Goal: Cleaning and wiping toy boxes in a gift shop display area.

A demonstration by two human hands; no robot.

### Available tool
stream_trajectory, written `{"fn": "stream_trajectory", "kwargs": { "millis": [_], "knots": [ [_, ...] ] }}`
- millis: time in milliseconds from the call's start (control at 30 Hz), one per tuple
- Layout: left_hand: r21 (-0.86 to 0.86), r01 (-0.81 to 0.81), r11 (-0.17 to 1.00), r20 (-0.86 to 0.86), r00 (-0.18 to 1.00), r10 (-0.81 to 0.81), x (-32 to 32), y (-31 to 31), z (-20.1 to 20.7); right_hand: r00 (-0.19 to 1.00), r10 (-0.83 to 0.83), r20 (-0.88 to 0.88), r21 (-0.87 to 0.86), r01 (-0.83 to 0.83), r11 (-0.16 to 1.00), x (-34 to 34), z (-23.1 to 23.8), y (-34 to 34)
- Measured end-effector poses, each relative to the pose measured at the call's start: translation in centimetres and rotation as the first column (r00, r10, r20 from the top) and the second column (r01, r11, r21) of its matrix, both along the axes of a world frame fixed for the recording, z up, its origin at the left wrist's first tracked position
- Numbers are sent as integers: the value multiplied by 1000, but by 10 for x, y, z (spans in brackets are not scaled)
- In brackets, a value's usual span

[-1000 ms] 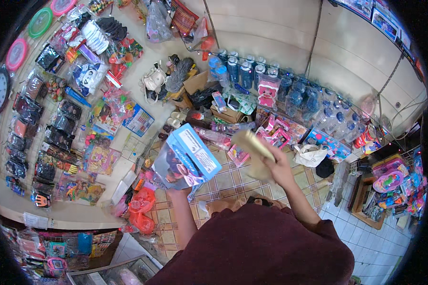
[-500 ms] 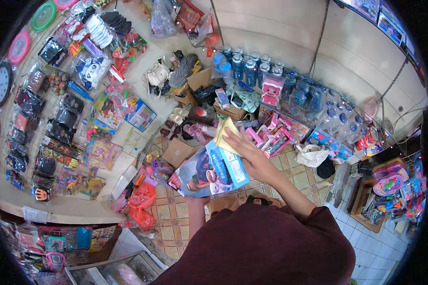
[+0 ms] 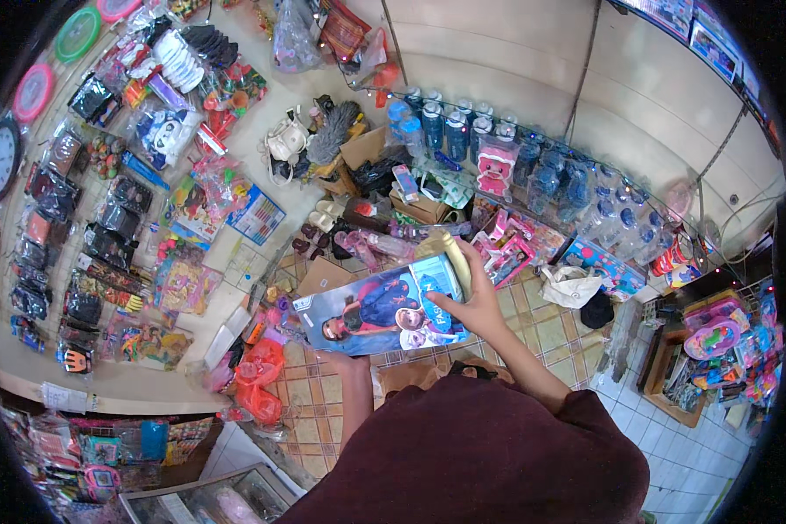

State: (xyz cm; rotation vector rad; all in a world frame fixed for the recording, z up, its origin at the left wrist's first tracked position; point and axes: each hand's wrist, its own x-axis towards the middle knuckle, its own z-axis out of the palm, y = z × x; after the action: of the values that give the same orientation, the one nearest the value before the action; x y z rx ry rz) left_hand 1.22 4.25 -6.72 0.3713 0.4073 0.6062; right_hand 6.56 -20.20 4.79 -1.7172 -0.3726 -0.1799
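A blue doll box (image 3: 371, 310) with printed figures on its front is held up in front of me, long side across. My left hand (image 3: 345, 360) supports it from beneath at the left part; its fingers are mostly hidden behind the box. At the right end, my right hand (image 3: 478, 301) has its thumb on the printed front and its other fingers round the far edge. A yellow cloth (image 3: 451, 255) is pressed between those fingers and the box end, folding over the upper right corner.
Behind the box lie pink toy packages (image 3: 502, 249) and a cardboard box (image 3: 326, 278) on the tiled floor. Blue bottles (image 3: 457, 133) line the back wall. Packaged goods (image 3: 113, 227) hang at left. A red plastic bag (image 3: 258, 380) lies left, a white bag (image 3: 570, 285) right.
The box has turned so its printed front faces up toward me and lies more level. My right hand with the cloth has moved from the top onto the right end.
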Motion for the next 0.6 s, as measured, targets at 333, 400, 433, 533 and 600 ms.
{"fn": "stream_trajectory", "kwargs": {
  "millis": [333, 400, 433, 533, 600],
  "knots": [
    [972, 195, 132, -214, 966, 149, -11, -27, 68, 977, 154, 148, -195, -124, 973, -7, 15, -8],
    [943, 305, -132, -324, 933, -159, 4, -37, 102, 944, 292, 155, -299, -237, 924, -8, 8, -8],
    [893, 284, -349, -375, 899, -228, 11, -40, 111, 932, 337, 134, -345, -275, 897, -9, 10, -8],
    [878, 289, -382, -409, 867, -283, 24, -55, 111, 919, 381, 98, -302, -337, 892, -10, 4, -6],
    [859, 296, -418, -436, 851, -292, 23, -53, 100, 932, 353, 80, -256, -323, 911, -13, 1, -7]
  ]
}}
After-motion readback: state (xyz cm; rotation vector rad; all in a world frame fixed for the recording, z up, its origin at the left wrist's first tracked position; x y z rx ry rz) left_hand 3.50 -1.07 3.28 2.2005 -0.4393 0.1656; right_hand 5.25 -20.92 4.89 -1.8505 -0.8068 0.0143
